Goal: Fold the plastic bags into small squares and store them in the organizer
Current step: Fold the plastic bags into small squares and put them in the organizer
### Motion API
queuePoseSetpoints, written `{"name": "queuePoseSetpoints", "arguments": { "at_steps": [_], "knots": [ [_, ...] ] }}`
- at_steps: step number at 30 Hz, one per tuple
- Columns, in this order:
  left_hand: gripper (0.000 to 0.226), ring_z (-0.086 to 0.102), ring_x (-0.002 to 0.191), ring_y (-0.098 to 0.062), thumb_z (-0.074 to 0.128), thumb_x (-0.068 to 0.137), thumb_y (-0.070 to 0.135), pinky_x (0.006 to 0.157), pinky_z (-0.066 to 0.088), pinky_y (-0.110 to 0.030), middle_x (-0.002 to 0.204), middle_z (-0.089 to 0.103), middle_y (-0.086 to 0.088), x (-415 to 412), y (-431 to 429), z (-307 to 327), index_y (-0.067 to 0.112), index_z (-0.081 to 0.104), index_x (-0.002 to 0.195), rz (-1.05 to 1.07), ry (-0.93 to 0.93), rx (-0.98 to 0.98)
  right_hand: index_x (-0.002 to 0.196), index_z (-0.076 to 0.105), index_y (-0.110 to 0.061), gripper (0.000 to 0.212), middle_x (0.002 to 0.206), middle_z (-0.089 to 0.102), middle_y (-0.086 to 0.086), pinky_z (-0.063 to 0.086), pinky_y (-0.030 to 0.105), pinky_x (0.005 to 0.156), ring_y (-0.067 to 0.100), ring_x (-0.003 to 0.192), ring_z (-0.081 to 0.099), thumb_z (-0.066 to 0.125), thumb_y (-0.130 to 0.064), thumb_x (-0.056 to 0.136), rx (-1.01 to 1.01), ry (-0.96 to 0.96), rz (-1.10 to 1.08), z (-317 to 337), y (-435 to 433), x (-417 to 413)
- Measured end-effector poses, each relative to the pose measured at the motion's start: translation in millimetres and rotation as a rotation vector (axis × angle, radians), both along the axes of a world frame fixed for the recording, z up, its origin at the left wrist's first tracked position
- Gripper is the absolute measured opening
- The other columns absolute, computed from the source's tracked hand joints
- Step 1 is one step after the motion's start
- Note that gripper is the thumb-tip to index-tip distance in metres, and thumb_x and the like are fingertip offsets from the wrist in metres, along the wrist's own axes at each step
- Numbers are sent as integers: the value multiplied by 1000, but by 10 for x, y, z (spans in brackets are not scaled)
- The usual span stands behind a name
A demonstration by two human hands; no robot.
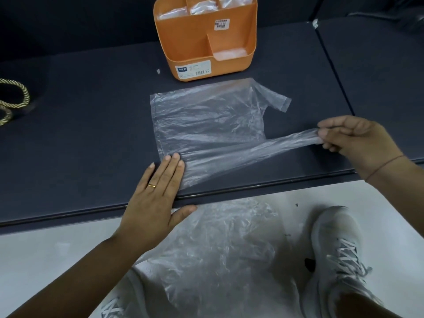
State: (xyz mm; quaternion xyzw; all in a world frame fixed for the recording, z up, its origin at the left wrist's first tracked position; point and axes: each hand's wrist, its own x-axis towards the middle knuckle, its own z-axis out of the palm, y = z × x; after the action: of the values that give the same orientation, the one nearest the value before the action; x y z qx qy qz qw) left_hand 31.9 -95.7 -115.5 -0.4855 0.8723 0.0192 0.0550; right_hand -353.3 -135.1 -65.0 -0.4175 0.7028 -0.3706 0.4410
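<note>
Clear bag (206, 120) lies flat on the dark counter (91, 134), just in front of the orange organizer (183, 37).

Left hand (156, 193): palm down, fingers straight and together, pressing the bag's near left corner to the counter. Thumb hangs off the counter edge. Grip not closed on anything. Ring (151, 186) on one finger.

Right hand (358, 143): grip clamped on the end of the near handle (286, 141), fingers curled round it. Handle is drawn out taut to the right. Far handle (275, 98) lies slack on the counter, pointing right.

Organizer: folded bags (199, 8) stand in the back compartments. The front right compartment holds what looks like another; view is hazy.

Crumpled bag (224, 249) lies below the counter edge, over the lap, beside a white shoe (339, 260). Rope (13, 99) at far left of the counter.
</note>
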Motion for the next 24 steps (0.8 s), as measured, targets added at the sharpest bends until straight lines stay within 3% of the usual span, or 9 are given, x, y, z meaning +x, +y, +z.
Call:
{"name": "queuePoseSetpoints", "arguments": {
  "at_steps": [6, 10, 13, 16, 18, 20, 24],
  "knots": [
    [82, 16, 150, -24, 15, 100, 65, 121, 10, -42, 162, 18, -14, 60, -12, -8, 3, 19, 154, -30, -3, -12, 85, 66, -17, 15, 61, 70, -11, 46, 8, 55, -1, 51, 57, 62, -4, 90, -50, 32, -69, 42, 8, -98],
    [78, 14, 150, -23, 17, 100, 63, 121, 9, -41, 162, 19, -12, 101, -18, 10, 7, 23, 154, -41, 54, 13, 96, 65, -16, 14, 66, 71, -6, 48, 9, 54, 1, 55, 61, 54, -8, 97, 41, 25, -49, 49, -8, -174],
    [73, 18, 149, -18, 19, 102, 60, 122, 8, -35, 160, 27, -9, 88, -18, 29, 8, 30, 152, 30, 238, 72, 102, 67, -22, 18, 76, 64, 0, 48, 10, 54, 1, 56, 58, 50, -19, 99, 124, 92, 180, 109, 7, -93],
    [74, 22, 147, -10, 23, 100, 64, 122, 10, -29, 158, 31, 0, -21, -71, 145, 11, 35, 150, 187, 546, 136, 96, 70, -21, 13, 62, 57, -3, 45, 13, 55, 1, 50, 49, 58, -22, 92, 161, 96, 343, 212, -6, 31],
    [74, 21, 145, -1, 26, 96, 67, 120, 12, -23, 155, 32, 8, -181, -169, 325, 18, 38, 149, 239, 681, 156, 79, 71, -18, 8, 56, 54, -5, 41, 19, 53, 3, 48, 45, 66, -23, 83, 183, 33, 374, 283, -18, 153],
    [71, 20, 142, 7, 33, 92, 69, 115, 13, -14, 153, 34, 16, -446, -281, 575, 27, 38, 149, 237, 781, 256, 66, 66, -16, 18, 56, 49, -1, 37, 19, 51, 7, 49, 41, 74, -29, 75, 170, -79, 366, 353, -38, 303],
    [57, 46, 123, 9, 56, 86, 60, 100, 34, -8, 130, 57, 19, -1029, -467, 919, 31, 53, 135, 137, 964, 500, 69, 56, -7, 33, 59, 44, 3, 35, 17, 48, 10, 53, 39, 69, -37, 69, 141, -337, 392, 497, -97, 598]
  ]
}}
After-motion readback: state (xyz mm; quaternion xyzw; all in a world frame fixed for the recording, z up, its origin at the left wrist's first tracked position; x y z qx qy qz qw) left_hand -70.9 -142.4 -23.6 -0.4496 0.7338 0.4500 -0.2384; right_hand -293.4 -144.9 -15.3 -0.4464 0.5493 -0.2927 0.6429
